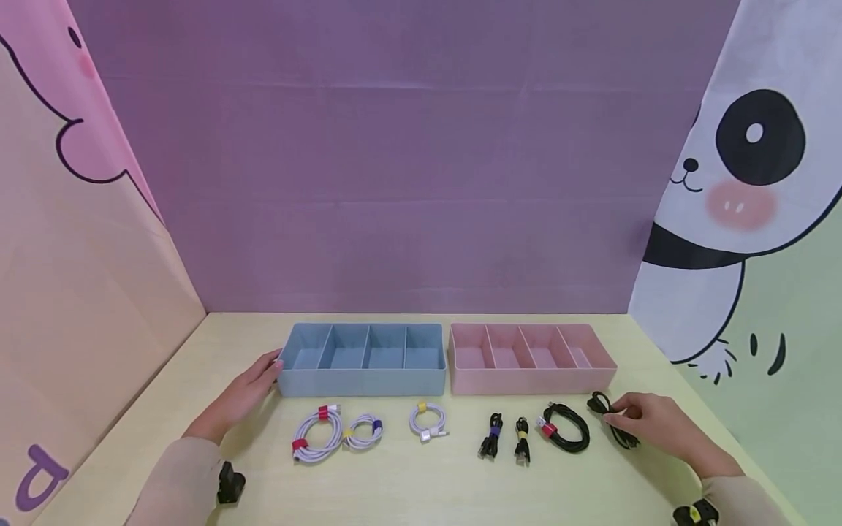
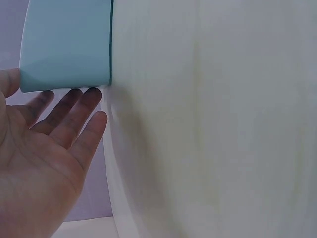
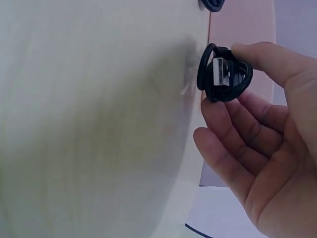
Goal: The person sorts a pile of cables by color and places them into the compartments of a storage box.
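Observation:
My right hand (image 1: 664, 424) pinches a coiled black USB cable (image 1: 612, 420) between thumb and fingers, at the right of the table. In the right wrist view, the metal USB plug (image 3: 220, 72) shows inside the coil. My left hand (image 1: 246, 391) touches the left end of a blue four-compartment box (image 1: 362, 382) with fairly straight fingers. In the left wrist view, the fingertips (image 2: 91, 94) lie against the box's end wall. A pink four-compartment box (image 1: 533, 381) stands just right of the blue one.
In front of the blue box lie white coiled cables (image 1: 317, 435) with red, blue and yellow ties. Before the pink box are two small black cable bundles (image 1: 490, 437) and a larger black coil (image 1: 575, 442) with a red tie. Cloth walls (image 1: 395, 183) enclose the table.

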Tool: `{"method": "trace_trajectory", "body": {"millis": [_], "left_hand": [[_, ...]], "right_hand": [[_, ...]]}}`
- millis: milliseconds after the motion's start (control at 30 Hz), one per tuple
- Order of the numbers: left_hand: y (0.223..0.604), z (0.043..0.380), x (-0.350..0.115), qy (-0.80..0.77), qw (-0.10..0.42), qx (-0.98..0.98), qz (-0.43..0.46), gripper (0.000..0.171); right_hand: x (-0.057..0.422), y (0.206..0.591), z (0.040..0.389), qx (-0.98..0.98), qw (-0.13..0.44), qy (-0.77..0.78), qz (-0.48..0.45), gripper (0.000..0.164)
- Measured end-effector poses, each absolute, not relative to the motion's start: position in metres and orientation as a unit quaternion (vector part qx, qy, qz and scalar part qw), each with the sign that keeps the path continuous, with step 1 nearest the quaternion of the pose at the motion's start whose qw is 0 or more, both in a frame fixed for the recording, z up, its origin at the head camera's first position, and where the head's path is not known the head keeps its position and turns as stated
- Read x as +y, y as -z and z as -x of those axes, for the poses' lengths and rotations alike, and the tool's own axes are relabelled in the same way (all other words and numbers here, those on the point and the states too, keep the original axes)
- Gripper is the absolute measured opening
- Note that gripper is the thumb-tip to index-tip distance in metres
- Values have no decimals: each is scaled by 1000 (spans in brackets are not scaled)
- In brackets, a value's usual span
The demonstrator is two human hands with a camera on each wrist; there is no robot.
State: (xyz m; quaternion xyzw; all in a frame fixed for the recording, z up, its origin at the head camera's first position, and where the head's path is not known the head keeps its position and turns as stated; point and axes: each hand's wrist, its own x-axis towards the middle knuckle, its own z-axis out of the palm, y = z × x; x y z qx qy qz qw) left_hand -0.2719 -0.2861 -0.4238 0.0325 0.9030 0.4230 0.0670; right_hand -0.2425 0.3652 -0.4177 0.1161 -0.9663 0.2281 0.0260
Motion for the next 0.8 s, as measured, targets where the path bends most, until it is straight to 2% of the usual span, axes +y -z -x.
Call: {"method": "trace_trajectory", "body": {"millis": [533,800], "left_hand": [[424,271,-287,-416,77,906,-24,88],[421,272,-288,-424,79,901,-33,84]], "right_hand": [[356,404,238,-956,37,-254,-139,20],[355,398,240,-950,56,-265,-153,16]]}}
